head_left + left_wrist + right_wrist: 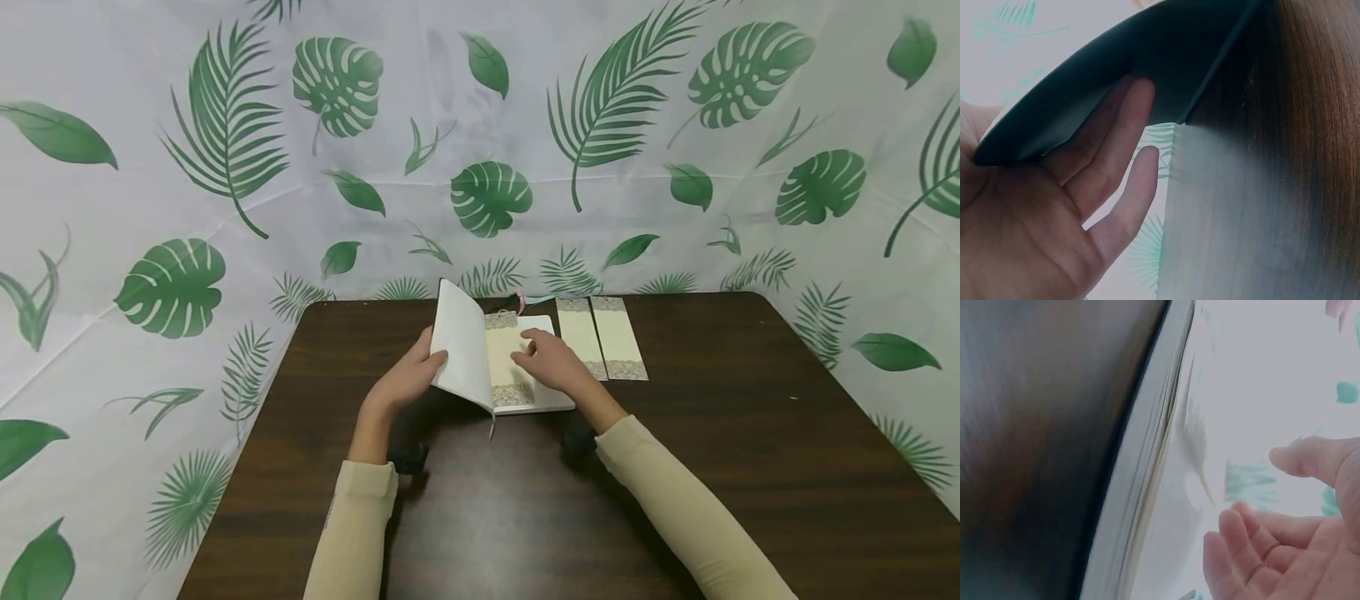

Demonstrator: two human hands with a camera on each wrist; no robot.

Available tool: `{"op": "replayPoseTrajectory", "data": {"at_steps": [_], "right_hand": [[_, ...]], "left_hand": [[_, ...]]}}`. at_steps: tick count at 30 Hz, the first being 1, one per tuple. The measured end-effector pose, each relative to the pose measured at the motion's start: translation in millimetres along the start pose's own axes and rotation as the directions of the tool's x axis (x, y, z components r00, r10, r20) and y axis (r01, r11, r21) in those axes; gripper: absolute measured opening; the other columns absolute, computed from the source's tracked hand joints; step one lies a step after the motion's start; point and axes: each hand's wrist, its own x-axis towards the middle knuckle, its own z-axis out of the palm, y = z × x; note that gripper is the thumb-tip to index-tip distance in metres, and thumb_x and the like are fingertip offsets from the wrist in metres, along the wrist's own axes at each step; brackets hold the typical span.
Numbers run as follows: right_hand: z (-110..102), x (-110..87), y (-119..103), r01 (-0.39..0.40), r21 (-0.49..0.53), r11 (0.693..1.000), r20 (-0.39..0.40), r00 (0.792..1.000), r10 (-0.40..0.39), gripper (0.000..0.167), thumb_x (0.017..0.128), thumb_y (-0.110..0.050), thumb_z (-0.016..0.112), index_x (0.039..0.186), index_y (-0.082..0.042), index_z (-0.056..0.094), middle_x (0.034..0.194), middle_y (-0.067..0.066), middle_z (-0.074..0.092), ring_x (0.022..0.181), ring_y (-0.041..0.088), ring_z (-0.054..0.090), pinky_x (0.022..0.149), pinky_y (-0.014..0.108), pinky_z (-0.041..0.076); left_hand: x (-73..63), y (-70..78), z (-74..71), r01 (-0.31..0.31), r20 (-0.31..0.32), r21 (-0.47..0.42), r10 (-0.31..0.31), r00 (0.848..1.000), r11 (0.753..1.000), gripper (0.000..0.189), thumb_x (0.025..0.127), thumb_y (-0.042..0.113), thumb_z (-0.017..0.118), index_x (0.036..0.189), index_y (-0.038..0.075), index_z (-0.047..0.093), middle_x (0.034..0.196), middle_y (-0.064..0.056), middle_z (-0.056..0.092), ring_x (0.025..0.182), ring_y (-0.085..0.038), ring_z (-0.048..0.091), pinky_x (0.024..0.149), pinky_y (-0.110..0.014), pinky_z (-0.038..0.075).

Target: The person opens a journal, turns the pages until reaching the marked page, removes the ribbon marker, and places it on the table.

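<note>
An open notebook (459, 346) with white pages and a dark cover lies near the back of the table. My left hand (405, 375) holds its raised left side, thumb on the white inner page. In the left wrist view, the fingers (1116, 144) lie behind the dark cover (1166, 56). A cream bookmark (504, 354) with patterned ends rests on the right page along the fold. Above that page is my right hand (553, 362), its fingers loosely bent and holding nothing. The right wrist view shows it beside the page edges (1147, 462), thumb and fingers apart.
Two more cream bookmarks (580, 333) lie side by side, right of the notebook. Pink and blue tassels (536, 298) lie behind it. A ribbon (492, 427) hangs from the notebook's near edge. The dark wooden table (750, 467) meets a leaf-printed cloth (420, 242) at the back.
</note>
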Motion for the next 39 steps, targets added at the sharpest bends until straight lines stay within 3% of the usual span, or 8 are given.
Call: {"op": "replayPoseTrajectory", "data": {"at_steps": [5, 7, 10, 14, 17, 22, 27, 39], "right_hand": [[-2, 17.2, 5, -0.073, -0.111, 0.991, 0.037, 0.996, 0.078, 0.039, 0.106, -0.04, 0.057, 0.101, -0.001, 0.059, 0.085, 0.008, 0.051, 0.071, 0.019, 0.042, 0.065, 0.036, 0.035], [0, 21.8, 6, -0.084, -0.117, 0.99, 0.053, 0.994, 0.091, 0.039, 0.106, -0.042, 0.057, 0.096, -0.004, 0.057, 0.088, 0.009, 0.053, 0.072, 0.021, 0.045, 0.066, 0.038, 0.037], [16, 50.8, 47, -0.006, -0.066, 0.998, 0.029, 1.0, 0.008, 0.041, 0.103, -0.052, 0.058, 0.082, -0.017, 0.051, 0.076, 0.0, 0.048, 0.064, 0.017, 0.041, 0.062, 0.036, 0.034], [17, 53.2, 50, -0.01, 0.086, 0.996, 0.0, 1.0, 0.011, 0.037, 0.105, -0.046, 0.058, 0.108, -0.009, 0.066, 0.093, 0.01, 0.068, 0.077, 0.024, 0.063, 0.067, 0.036, 0.047], [6, 27.4, 12, -0.112, 0.237, 0.965, 0.006, 0.994, 0.114, 0.051, 0.109, -0.027, 0.058, 0.151, 0.002, 0.05, 0.136, 0.029, 0.065, 0.103, 0.035, 0.071, 0.078, 0.039, 0.054], [10, 25.9, 8, -0.13, 0.407, 0.904, -0.011, 0.989, 0.147, 0.043, 0.109, -0.017, 0.057, 0.147, 0.003, 0.051, 0.122, 0.026, 0.072, 0.073, 0.019, 0.065, 0.063, 0.03, 0.048], [14, 27.4, 8, -0.138, 0.462, 0.876, -0.009, 0.987, 0.16, 0.042, 0.108, -0.016, 0.058, 0.146, 0.001, 0.052, 0.123, 0.026, 0.072, 0.067, 0.016, 0.062, 0.063, 0.03, 0.05], [-18, 24.7, 23, -0.117, 0.373, 0.92, -0.037, 0.989, 0.141, 0.047, 0.11, -0.019, 0.056, 0.154, -0.003, 0.05, 0.138, 0.028, 0.065, 0.081, 0.019, 0.065, 0.068, 0.033, 0.056]], "left_hand": [[-1.9, 0.8, -2.9, -0.019, 0.001, 0.01, 0.019, 1.0, 1.0, 0.068, 0.116, 0.018, 0.033, 0.172, 0.005, -0.003, 0.169, -0.024, 0.025, 0.141, -0.039, 0.042, 0.121, -0.055, 0.03], [-2.0, 1.3, -3.3, -0.028, 0.002, 0.011, 0.028, 1.0, 1.0, 0.067, 0.116, 0.016, 0.033, 0.172, 0.004, -0.002, 0.169, -0.024, 0.024, 0.142, -0.04, 0.041, 0.122, -0.055, 0.03], [-0.8, 2.8, -3.2, -0.037, 0.005, 0.018, 0.036, 0.999, 0.999, 0.067, 0.115, 0.015, 0.034, 0.172, 0.002, 0.0, 0.168, -0.025, 0.026, 0.14, -0.04, 0.043, 0.121, -0.055, 0.031], [2.6, 2.8, -2.6, -0.025, 0.002, 0.019, 0.025, 1.0, 0.999, 0.067, 0.115, 0.016, 0.034, 0.171, 0.002, 0.001, 0.165, -0.026, 0.028, 0.137, -0.04, 0.045, 0.12, -0.055, 0.033], [3.9, 0.8, -2.8, -0.01, -0.004, 0.011, 0.01, 1.0, 1.0, 0.066, 0.115, 0.016, 0.035, 0.171, 0.002, 0.002, 0.164, -0.025, 0.029, 0.136, -0.039, 0.045, 0.119, -0.054, 0.033], [2.0, -1.5, -3.3, 0.006, -0.011, -0.004, -0.006, 1.0, 1.0, 0.065, 0.115, 0.016, 0.035, 0.171, 0.004, 0.003, 0.163, -0.024, 0.03, 0.135, -0.038, 0.045, 0.118, -0.052, 0.033], [-3.6, -2.3, -4.2, 0.002, -0.016, 0.013, -0.002, 1.0, 1.0, 0.064, 0.115, 0.016, 0.034, 0.17, 0.0, 0.004, 0.159, -0.027, 0.032, 0.132, -0.039, 0.047, 0.117, -0.052, 0.034], [-1.9, -2.1, -7.2, -0.02, -0.005, -0.002, 0.02, 1.0, 1.0, 0.062, 0.115, 0.015, 0.035, 0.169, -0.001, 0.007, 0.154, -0.028, 0.035, 0.128, -0.038, 0.048, 0.113, -0.048, 0.037]]}}
